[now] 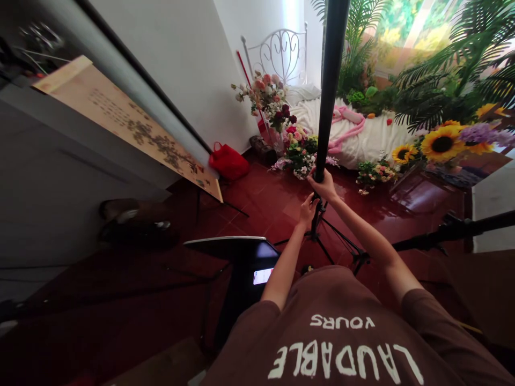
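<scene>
A black tripod stand (330, 80) rises in front of me, its thick upper tube leaning slightly and running out of the top of the view. My right hand (324, 186) is wrapped around the tube at its lower end. Just below it, my left hand (308, 210) closes on the thinner part of the same stand, near a joint or knob partly hidden by the fingers. The stand's legs spread on the red tiled floor (241, 214) beyond my body.
A hanging scroll painting (132, 126) and a red bag (229, 162) are to the left. A chair (225, 246) with a lit phone (262, 276) stands close by. Flower bunches (300, 147), a draped bed (386, 142) and sunflowers (441, 143) lie ahead; another black pole (462, 230) crosses at right.
</scene>
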Available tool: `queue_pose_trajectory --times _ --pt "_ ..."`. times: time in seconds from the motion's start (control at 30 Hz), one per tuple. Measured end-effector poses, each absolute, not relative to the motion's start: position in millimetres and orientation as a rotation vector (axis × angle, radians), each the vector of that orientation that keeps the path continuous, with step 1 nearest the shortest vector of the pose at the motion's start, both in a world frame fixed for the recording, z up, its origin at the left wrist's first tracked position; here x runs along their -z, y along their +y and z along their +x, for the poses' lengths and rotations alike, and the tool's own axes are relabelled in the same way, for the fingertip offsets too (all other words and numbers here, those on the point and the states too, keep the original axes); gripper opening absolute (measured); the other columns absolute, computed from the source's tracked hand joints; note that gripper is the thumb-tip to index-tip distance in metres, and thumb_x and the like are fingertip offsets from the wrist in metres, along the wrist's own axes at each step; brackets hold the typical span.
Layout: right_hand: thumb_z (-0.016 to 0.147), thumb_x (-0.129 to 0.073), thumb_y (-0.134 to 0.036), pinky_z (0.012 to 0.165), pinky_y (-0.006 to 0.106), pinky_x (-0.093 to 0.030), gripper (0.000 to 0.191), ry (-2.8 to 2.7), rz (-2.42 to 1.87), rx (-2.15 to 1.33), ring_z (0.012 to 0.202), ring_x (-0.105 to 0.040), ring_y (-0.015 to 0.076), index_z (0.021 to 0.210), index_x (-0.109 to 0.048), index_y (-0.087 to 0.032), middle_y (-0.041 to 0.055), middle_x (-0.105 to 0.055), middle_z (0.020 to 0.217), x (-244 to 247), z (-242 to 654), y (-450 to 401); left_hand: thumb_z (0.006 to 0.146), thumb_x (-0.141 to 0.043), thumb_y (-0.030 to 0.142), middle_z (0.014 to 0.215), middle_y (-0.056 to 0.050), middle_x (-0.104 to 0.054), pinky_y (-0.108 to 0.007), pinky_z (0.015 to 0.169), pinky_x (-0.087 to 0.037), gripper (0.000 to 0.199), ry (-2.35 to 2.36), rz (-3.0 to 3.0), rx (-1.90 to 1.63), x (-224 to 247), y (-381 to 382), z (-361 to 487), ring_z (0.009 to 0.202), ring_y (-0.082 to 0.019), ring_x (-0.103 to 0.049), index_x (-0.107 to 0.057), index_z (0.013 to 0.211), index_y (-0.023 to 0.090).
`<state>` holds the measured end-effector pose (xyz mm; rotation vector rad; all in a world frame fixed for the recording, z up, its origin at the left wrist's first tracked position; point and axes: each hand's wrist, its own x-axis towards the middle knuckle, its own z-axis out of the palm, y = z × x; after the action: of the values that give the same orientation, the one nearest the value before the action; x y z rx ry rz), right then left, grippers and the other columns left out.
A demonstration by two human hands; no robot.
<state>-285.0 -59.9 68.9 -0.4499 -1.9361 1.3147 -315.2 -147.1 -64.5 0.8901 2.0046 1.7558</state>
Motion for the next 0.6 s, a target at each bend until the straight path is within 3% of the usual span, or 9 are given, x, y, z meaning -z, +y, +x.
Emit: queue_pose_trajectory --times 0.23,0.43,0.6 --pt "0.074 -0.063 -0.035 0.068 0.027 -0.045 0.021 -1.966 -0.507 -1.330 0.067 -0.050 0.0123 0.087 -0.053 -0.022 -0.0019 -0.055 0.077 -48 -279 -62 0.091 -0.052 0.038 0.108 -0.008 -0.071 -0.027 0.079 -0.052 0.037 2.022 0.902 -1.741 57 -147 -314 0.094 -0.020 -0.069 -0.060 0.123 0.022" --pt "0.075 -0.069 -0.040 0.083 0.033 -0.048 0.046 -2.099 -0.503 -1.239 0.088 -0.059 0.0188 0.112 -0.045 -0.024 0.0058 -0.061 0.099 -43 -244 -63 0.091 -0.051 0.044 0.102 -0.010 -0.072 -0.026 0.073 -0.050 0.041 2.056 0.877 -1.719 54 -149 -312 0.087 -0.019 -0.069 -0.062 0.121 0.019" --pt "0.080 -0.064 -0.047 0.083 0.032 -0.049 0.040 -2.269 -0.691 -1.178 0.091 -0.060 0.0200 0.106 -0.048 -0.022 0.0099 -0.061 0.104 -10 -192 -68 0.090 -0.050 0.049 0.101 -0.008 -0.072 -0.025 0.074 -0.049 0.043 2.070 0.891 -1.703 53 -149 -310 0.088 -0.019 -0.068 -0.061 0.120 0.020"
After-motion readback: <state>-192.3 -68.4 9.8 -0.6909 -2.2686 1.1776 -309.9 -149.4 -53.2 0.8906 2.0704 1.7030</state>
